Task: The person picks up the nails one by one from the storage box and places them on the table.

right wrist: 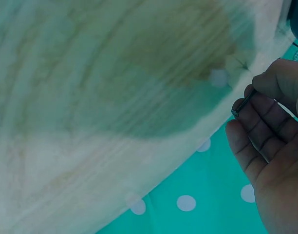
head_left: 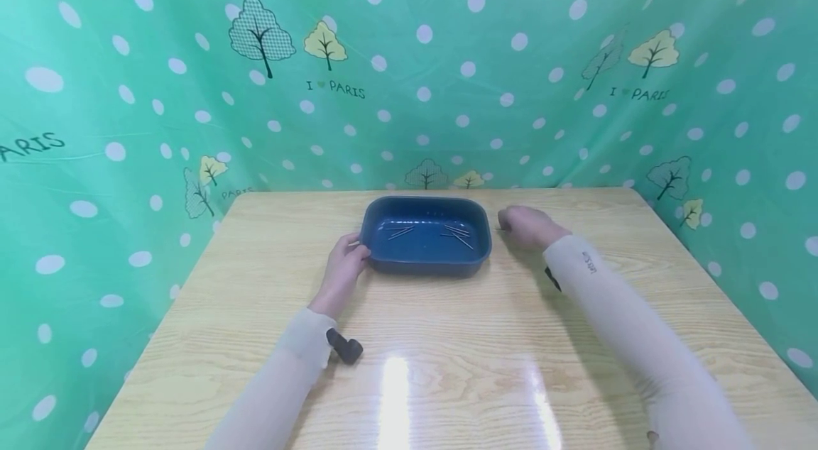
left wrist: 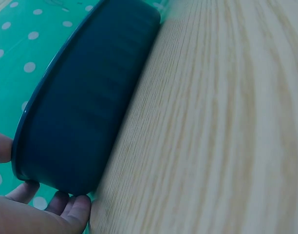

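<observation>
A dark blue rectangular tub (head_left: 428, 268) stands on the wooden table, with several thin metal nails (head_left: 457, 230) lying in its right half and a few more in its left half. My left hand (head_left: 344, 267) holds the tub's left end, thumb and fingers against the rim and outer wall. Just right of the tub, my right hand (head_left: 527, 226) pinches a nail (right wrist: 244, 103) between thumb and fingers. The right wrist view shows the nail's flat round head poking out over the fingers; the thumb hides part of its shank.
The light wood table (head_left: 441, 336) has glare streaks near its front. A green dotted curtain (head_left: 441, 81) with printed trees hangs behind the table and along both sides. Dark straps with small devices (head_left: 345, 347) sit on the wrists.
</observation>
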`<control>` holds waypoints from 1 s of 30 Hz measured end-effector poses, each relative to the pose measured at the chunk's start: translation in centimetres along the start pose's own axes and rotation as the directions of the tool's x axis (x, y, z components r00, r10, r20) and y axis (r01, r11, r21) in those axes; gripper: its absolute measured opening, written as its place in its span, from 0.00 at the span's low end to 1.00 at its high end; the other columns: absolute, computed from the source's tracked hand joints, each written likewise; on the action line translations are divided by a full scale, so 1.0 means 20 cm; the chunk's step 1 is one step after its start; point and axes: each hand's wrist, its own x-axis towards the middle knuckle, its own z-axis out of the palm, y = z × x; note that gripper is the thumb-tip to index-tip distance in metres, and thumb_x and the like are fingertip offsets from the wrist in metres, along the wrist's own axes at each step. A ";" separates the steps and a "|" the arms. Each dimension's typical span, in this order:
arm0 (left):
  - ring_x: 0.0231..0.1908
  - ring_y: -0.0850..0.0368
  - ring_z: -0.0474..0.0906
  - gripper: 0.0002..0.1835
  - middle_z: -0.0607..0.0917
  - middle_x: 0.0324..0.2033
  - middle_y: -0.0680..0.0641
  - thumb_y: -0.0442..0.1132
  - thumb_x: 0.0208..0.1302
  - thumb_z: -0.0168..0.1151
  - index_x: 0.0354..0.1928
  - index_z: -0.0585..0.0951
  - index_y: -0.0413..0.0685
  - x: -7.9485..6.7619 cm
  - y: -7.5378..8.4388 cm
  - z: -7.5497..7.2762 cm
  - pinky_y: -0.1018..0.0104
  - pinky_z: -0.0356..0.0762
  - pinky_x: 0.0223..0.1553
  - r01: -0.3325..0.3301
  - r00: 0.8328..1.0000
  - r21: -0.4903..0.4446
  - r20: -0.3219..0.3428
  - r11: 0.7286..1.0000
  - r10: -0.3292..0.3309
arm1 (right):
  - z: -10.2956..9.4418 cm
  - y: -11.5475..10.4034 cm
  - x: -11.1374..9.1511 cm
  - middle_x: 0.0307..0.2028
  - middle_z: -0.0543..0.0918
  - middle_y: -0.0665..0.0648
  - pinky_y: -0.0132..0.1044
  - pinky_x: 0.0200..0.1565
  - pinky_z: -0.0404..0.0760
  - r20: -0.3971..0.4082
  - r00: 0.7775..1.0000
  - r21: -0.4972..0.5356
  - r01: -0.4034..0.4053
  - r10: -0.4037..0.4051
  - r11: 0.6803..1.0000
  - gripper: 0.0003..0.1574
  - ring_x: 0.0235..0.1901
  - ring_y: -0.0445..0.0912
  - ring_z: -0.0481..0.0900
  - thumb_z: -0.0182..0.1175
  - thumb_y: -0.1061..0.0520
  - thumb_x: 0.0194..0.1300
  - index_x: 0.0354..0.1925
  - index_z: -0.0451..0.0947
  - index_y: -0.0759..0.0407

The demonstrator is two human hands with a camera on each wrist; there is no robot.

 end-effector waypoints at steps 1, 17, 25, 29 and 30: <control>0.57 0.49 0.66 0.26 0.67 0.57 0.39 0.34 0.56 0.49 0.59 0.63 0.42 0.00 0.00 0.00 0.62 0.66 0.58 -0.001 1.000 0.000 -0.001 1.000 0.001 | 0.01 0.00 0.00 0.28 0.78 0.53 0.43 0.37 0.78 0.002 1.000 -0.004 -0.002 0.002 1.000 0.06 0.32 0.48 0.76 0.58 0.65 0.54 0.32 0.76 0.56; 0.57 0.50 0.66 0.25 0.68 0.56 0.41 0.35 0.56 0.50 0.58 0.64 0.43 0.00 -0.01 0.00 0.61 0.66 0.59 -0.005 1.000 0.003 -0.002 1.000 0.005 | 0.06 0.02 -0.01 0.32 0.81 0.54 0.46 0.42 0.78 -0.003 1.000 -0.001 0.007 -0.007 1.000 0.05 0.36 0.50 0.78 0.59 0.59 0.56 0.34 0.78 0.55; 0.57 0.50 0.67 0.25 0.69 0.55 0.41 0.35 0.56 0.50 0.58 0.64 0.43 0.01 -0.01 -0.01 0.62 0.66 0.58 -0.004 1.000 -0.004 0.002 1.000 0.004 | 0.05 0.01 -0.02 0.31 0.80 0.53 0.46 0.41 0.78 -0.002 1.000 -0.015 -0.005 0.005 1.000 0.04 0.36 0.50 0.78 0.59 0.60 0.56 0.33 0.78 0.55; 0.57 0.49 0.67 0.26 0.68 0.56 0.40 0.34 0.55 0.50 0.58 0.64 0.42 0.01 -0.01 0.00 0.62 0.67 0.57 -0.005 1.000 -0.012 -0.001 1.000 0.005 | 0.05 0.01 -0.02 0.31 0.80 0.53 0.46 0.40 0.79 -0.002 1.000 -0.017 -0.001 0.001 1.000 0.04 0.35 0.49 0.78 0.59 0.60 0.56 0.33 0.78 0.55; 0.57 0.49 0.67 0.26 0.68 0.56 0.40 0.34 0.55 0.50 0.59 0.64 0.42 0.01 -0.01 0.00 0.62 0.67 0.57 -0.004 1.000 -0.013 -0.002 1.000 0.004 | 0.05 0.01 -0.02 0.31 0.80 0.53 0.46 0.40 0.79 -0.001 1.000 -0.017 0.000 0.000 1.000 0.04 0.35 0.49 0.78 0.59 0.60 0.56 0.33 0.78 0.55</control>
